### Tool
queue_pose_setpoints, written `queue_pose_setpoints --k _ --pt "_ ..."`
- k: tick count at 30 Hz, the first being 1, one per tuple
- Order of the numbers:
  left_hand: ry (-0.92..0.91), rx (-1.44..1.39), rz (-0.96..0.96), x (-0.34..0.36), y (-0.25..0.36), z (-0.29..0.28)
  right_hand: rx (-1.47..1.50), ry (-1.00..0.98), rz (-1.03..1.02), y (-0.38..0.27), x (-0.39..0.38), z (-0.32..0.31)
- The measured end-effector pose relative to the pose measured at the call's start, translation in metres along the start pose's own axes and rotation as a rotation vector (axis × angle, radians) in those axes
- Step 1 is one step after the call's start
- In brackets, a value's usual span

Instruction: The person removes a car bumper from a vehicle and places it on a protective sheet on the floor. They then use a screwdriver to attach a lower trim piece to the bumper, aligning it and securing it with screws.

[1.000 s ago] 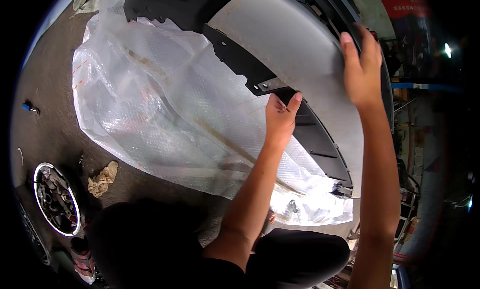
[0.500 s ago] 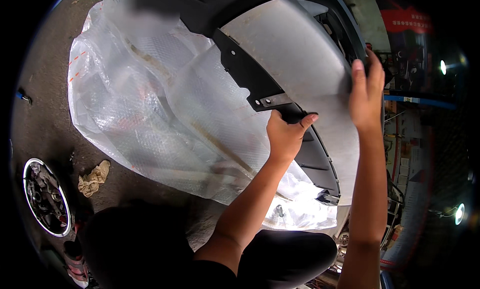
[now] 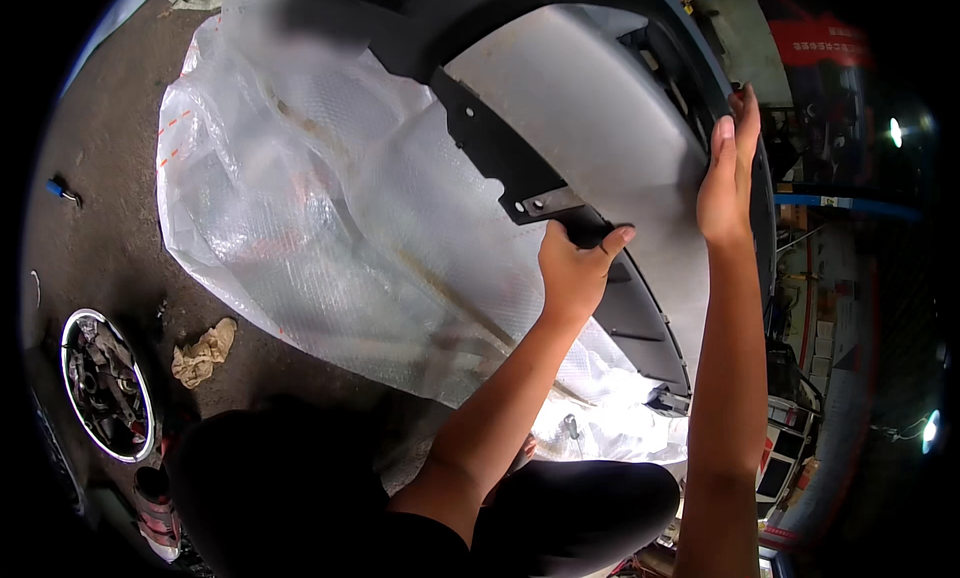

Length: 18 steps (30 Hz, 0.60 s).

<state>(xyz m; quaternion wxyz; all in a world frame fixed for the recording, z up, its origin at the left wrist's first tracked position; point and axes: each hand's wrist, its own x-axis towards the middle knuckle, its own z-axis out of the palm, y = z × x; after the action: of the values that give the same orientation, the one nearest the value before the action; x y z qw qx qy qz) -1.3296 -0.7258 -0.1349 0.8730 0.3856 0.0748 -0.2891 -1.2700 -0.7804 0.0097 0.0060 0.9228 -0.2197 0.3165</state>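
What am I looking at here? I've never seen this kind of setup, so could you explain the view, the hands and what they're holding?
There is no machine: a person is working with two bare hands. The view comes from the left of two wide fisheye cameras on the person's head, looking down, so straight edges bend near the rim.

The left hand grips the black strip along the inner edge of what looks like a grey-and-black car bumper, thumb on top, fingers mostly hidden. The right hand is against its outer edge; how firmly is unclear.

Clear bubble wrap lies spread on the dark floor. To the left are a crumpled tan cloth or paper and a pale-rimmed round tray of jumbled parts.
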Motion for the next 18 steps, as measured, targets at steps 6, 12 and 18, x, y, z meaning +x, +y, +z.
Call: queue_pose_setpoints --k 6,12,18 --pt "-0.057 0.150 -0.051 0.001 -0.009 0.005 0.430 -0.094 0.120 0.065 -0.002 -0.066" --pt "0.075 -0.191 0.217 -0.009 -0.068 0.000 0.216 -0.070 0.210 0.148 -0.066 -0.224" --pt "0.137 -0.391 -0.384 -0.031 -0.183 -0.029 -0.248 -0.227 0.466 0.237 -0.184 -0.289"
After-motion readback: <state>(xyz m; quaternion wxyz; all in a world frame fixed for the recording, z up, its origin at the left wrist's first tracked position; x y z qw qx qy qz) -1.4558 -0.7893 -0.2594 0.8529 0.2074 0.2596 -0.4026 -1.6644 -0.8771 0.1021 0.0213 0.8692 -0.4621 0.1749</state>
